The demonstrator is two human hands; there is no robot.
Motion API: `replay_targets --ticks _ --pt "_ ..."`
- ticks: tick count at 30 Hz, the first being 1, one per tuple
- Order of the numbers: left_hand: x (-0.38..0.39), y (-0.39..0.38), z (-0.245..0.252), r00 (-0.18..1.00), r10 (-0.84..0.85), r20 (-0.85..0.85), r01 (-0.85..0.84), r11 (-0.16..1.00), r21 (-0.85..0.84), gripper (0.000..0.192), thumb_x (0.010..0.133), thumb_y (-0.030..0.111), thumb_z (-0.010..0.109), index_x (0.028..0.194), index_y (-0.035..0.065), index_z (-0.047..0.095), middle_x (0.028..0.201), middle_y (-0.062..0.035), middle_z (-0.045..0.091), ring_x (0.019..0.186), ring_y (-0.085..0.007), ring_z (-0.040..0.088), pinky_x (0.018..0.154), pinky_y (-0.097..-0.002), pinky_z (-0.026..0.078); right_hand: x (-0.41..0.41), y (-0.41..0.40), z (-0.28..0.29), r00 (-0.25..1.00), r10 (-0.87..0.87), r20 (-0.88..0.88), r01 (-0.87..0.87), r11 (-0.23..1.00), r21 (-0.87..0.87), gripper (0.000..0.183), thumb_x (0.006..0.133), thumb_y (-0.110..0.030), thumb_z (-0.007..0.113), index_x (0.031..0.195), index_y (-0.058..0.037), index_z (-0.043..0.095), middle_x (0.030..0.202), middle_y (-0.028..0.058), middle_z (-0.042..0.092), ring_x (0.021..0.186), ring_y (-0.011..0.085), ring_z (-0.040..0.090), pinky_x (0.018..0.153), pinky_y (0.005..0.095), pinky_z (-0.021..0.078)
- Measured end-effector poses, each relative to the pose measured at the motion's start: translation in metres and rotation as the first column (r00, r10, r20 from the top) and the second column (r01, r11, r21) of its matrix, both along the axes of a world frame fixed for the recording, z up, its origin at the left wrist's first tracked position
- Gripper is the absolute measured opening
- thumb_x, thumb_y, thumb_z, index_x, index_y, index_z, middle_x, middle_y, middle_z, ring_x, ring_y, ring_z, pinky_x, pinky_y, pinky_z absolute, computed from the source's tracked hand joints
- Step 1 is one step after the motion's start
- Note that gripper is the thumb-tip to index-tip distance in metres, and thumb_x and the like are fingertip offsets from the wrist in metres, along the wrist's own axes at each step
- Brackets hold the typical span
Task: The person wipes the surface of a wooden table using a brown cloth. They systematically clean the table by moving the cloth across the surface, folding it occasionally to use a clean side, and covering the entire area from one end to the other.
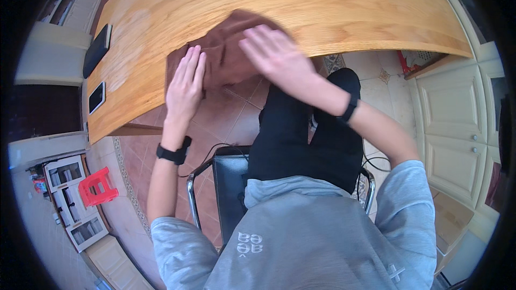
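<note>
A brown cloth (225, 50) lies rumpled over the front edge of the wooden table (342, 12), and part of it hangs below the edge. My left hand (186, 76) rests flat on the cloth's left end, fingers straight and held together. Farther right, my right hand (278, 54) is spread palm down over the cloth and looks blurred. Neither hand pinches the fabric. Whether the right palm presses on the cloth or hovers just above it, I cannot tell.
A smartphone (97, 97) and a black notebook (96, 50) lie near the table's left edge. I sit in a black chair with metal armrests (192, 197). A red plastic stool (98, 187) stands at the left; cream cabinets (451, 100) line the right. Cables trail beside the chair.
</note>
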State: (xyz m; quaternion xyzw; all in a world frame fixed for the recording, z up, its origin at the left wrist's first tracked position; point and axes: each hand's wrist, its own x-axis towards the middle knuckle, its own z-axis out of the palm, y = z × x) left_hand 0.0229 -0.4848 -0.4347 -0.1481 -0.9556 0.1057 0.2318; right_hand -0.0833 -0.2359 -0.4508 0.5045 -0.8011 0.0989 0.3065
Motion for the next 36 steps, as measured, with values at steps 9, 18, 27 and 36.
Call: replay_targets --ticks 9,18,27,36 --pt "0.019 0.034 0.021 0.965 0.215 0.15 -0.213 0.977 -0.028 0.071 0.078 -0.004 0.059 0.144 0.003 0.038 0.15 -0.0146 0.037 0.139 -0.0332 0.036 0.114 -0.0397 0.034 0.002 0.059 0.023 0.986 -0.167 0.026 0.162 0.976 0.148 0.043 0.083 -0.007 0.059 0.125 -0.0018 0.058 0.135 0.0153 0.054 0.126 0.0311 0.052 0.106 0.0418 0.042" --pt "0.066 0.057 -0.017 0.887 0.087 0.453 -0.461 0.164 0.872 0.032 0.097 0.021 0.056 0.115 -0.0053 0.061 0.097 -0.0173 0.07 0.08 -0.0213 0.071 0.07 -0.0299 0.054 0.068 0.071 0.017 -0.031 0.27 0.962 0.363 0.9 -0.241 0.035 0.095 -0.012 0.059 0.127 0.0038 0.053 0.122 0.0152 0.063 0.107 0.0224 0.065 0.091 0.0315 0.0515" --pt "0.051 0.029 0.002 0.873 -0.107 0.477 -0.469 -0.459 0.755 0.055 0.101 0.034 0.049 0.128 -0.0141 0.044 0.127 -0.0282 0.056 0.113 -0.0315 0.062 0.095 -0.0356 0.05 0.022 0.052 0.019 -0.35 0.878 0.325 0.869 0.434 -0.237 0.071 0.093 -0.02 0.065 0.145 0.0022 0.023 0.147 0.0332 0.024 0.136 0.0422 0.035 0.108 0.0471 0.0432" --pt "0.018 0.024 0.004 1.0 -0.024 0.013 -0.025 -0.996 0.09 0.056 0.095 0.021 0.061 0.138 -0.0059 0.038 0.145 -0.0258 0.038 0.137 -0.0362 0.036 0.116 -0.0512 0.031 0.011 0.01 0.024 -0.06 0.995 0.081 0.985 0.073 -0.158 0.054 0.092 -0.022 0.066 0.138 -0.006 0.042 0.145 0.0154 0.044 0.136 0.0312 0.039 0.117 0.0519 0.0281"
